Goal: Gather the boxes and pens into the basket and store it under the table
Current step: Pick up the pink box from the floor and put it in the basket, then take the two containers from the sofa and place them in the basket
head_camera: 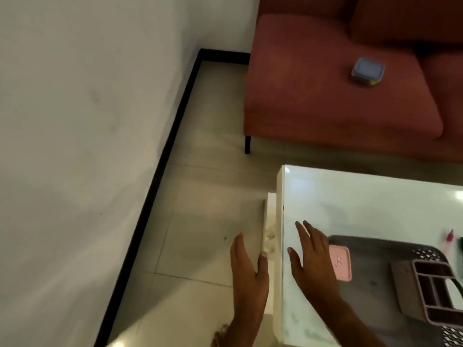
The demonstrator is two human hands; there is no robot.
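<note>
A dark grey perforated basket sits on the glossy white table at the lower right. A pink box and a brown compartment organiser lie inside it. A blue box rests on the red sofa's seat. A red pen lies near the table's right edge. My right hand hovers open over the table, just left of the basket. Beside the table's left edge, my left hand is open above the floor and holds nothing.
A red sofa with a black leg stands behind the table. A white wall with a black skirting board runs along the left. Beige floor tiles lie between wall and table. A white lower shelf edge shows beside the table.
</note>
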